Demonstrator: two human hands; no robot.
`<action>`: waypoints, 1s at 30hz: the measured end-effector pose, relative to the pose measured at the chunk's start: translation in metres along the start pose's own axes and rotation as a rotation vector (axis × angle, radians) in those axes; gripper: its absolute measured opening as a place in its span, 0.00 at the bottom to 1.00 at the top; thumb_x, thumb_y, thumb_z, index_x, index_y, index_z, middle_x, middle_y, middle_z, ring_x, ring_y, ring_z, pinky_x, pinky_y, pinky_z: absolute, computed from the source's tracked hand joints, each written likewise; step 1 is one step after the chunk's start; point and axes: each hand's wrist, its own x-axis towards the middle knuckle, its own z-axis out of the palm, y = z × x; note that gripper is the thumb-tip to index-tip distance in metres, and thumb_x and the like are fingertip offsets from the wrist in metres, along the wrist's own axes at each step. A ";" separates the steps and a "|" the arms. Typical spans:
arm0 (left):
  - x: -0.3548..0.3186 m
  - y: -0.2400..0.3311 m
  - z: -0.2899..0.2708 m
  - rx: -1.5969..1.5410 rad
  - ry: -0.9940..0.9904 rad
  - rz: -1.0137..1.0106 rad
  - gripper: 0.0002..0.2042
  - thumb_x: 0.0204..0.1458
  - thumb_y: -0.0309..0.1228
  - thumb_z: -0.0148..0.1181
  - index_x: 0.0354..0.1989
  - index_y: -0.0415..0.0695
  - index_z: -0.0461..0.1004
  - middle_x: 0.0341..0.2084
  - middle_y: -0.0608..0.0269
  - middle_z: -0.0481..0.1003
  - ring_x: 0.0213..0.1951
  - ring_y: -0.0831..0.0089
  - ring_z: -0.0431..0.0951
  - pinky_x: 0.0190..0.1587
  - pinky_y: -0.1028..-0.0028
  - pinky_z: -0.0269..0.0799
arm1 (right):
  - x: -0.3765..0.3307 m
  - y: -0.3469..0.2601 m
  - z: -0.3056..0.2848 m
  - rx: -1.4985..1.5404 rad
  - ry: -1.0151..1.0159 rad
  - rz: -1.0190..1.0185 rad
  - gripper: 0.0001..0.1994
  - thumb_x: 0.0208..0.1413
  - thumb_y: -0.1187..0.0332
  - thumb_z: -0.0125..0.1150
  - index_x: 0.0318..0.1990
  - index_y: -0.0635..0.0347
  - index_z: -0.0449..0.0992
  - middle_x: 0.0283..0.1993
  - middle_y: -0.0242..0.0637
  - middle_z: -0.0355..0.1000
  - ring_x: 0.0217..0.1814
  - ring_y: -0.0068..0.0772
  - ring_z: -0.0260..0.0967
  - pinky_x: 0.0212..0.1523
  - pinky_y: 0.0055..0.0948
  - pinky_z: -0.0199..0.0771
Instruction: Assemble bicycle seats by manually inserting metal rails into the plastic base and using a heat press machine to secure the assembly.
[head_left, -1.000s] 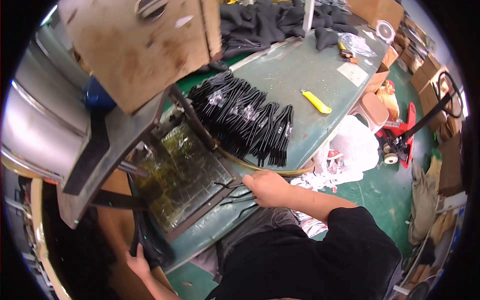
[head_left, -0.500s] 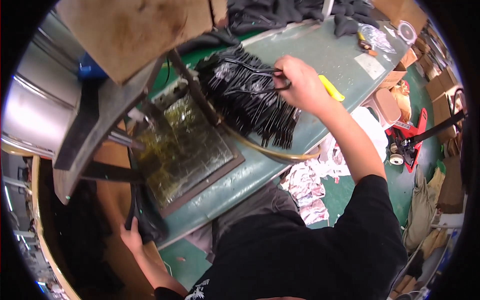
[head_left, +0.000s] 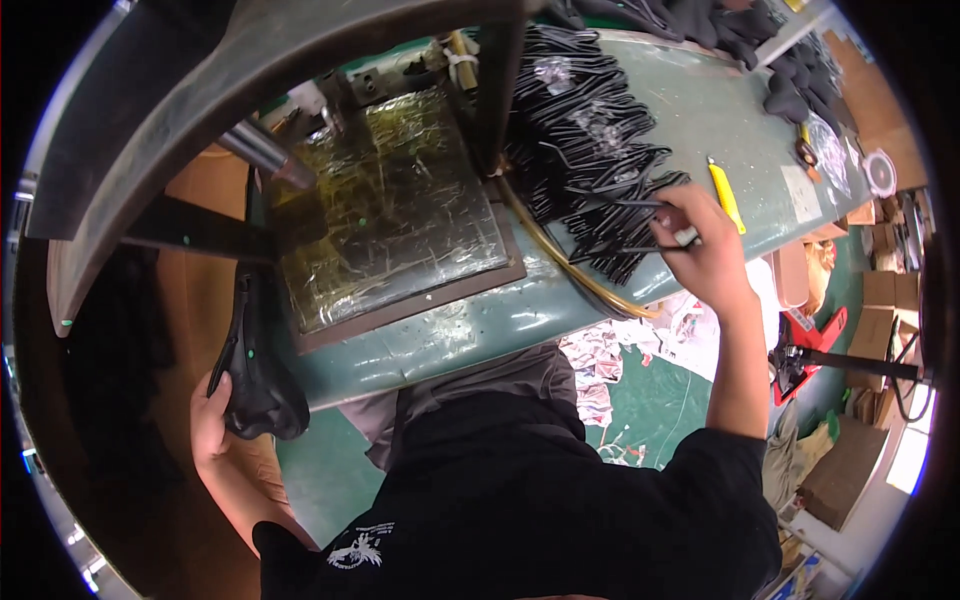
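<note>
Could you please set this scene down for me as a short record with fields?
Left hand: grips a black saddle
Right hand: holds a black rod piece beside the rod pile
Work surface: green table
Left of pile: film-covered plate
Right of pile: yellow-handled tool
Unclear: whether the held piece touches the pile

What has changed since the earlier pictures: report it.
The right hand moved from the near edge of the table to the pile of black rods; whether it still grips the ones it carried is unclear. The view swung. The left hand still holds the black bike seat; the yellow cutter hasn't moved.
</note>
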 end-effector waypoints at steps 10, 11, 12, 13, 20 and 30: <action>-0.046 0.017 0.109 0.075 -0.238 0.131 0.23 0.64 0.39 0.68 0.60 0.35 0.76 0.47 0.64 0.80 0.50 0.75 0.77 0.59 0.71 0.71 | -0.003 -0.077 0.063 0.776 -0.398 0.064 0.39 0.39 0.78 0.84 0.64 0.70 0.73 0.31 0.25 0.68 0.31 0.15 0.64 0.35 0.17 0.63; -0.043 0.029 0.126 0.085 -0.280 0.168 0.22 0.65 0.39 0.67 0.60 0.36 0.77 0.47 0.65 0.80 0.50 0.75 0.77 0.59 0.72 0.71 | 0.005 -0.090 0.068 0.826 -0.487 0.043 0.39 0.39 0.76 0.86 0.63 0.69 0.74 0.30 0.25 0.68 0.28 0.15 0.62 0.34 0.18 0.64; -0.040 0.037 0.139 0.035 -0.335 0.154 0.21 0.66 0.37 0.66 0.61 0.36 0.77 0.48 0.65 0.80 0.51 0.75 0.77 0.59 0.72 0.71 | 0.010 -0.099 0.073 0.821 -0.567 0.024 0.39 0.39 0.74 0.87 0.63 0.69 0.75 0.29 0.24 0.68 0.27 0.15 0.61 0.33 0.18 0.64; -0.041 0.040 0.148 -0.020 -0.390 0.143 0.20 0.67 0.36 0.65 0.61 0.35 0.76 0.49 0.64 0.80 0.51 0.75 0.77 0.58 0.73 0.72 | 0.015 -0.110 0.076 0.814 -0.645 0.004 0.40 0.39 0.73 0.88 0.63 0.68 0.75 0.28 0.24 0.67 0.26 0.15 0.60 0.31 0.19 0.63; -0.043 0.014 0.180 -0.277 -0.606 0.210 0.22 0.68 0.30 0.60 0.67 0.31 0.73 0.58 0.55 0.79 0.60 0.69 0.78 0.64 0.69 0.72 | 0.008 -0.119 0.109 0.666 -0.602 -0.321 0.15 0.55 0.73 0.76 0.50 0.68 0.86 0.23 0.32 0.69 0.21 0.25 0.63 0.23 0.27 0.62; -0.044 0.017 0.189 -0.261 -0.683 0.284 0.25 0.64 0.32 0.62 0.67 0.32 0.74 0.59 0.53 0.78 0.61 0.66 0.77 0.65 0.68 0.71 | -0.007 -0.116 0.108 0.530 -0.584 -0.440 0.11 0.56 0.77 0.72 0.47 0.67 0.87 0.23 0.34 0.70 0.18 0.29 0.64 0.21 0.30 0.62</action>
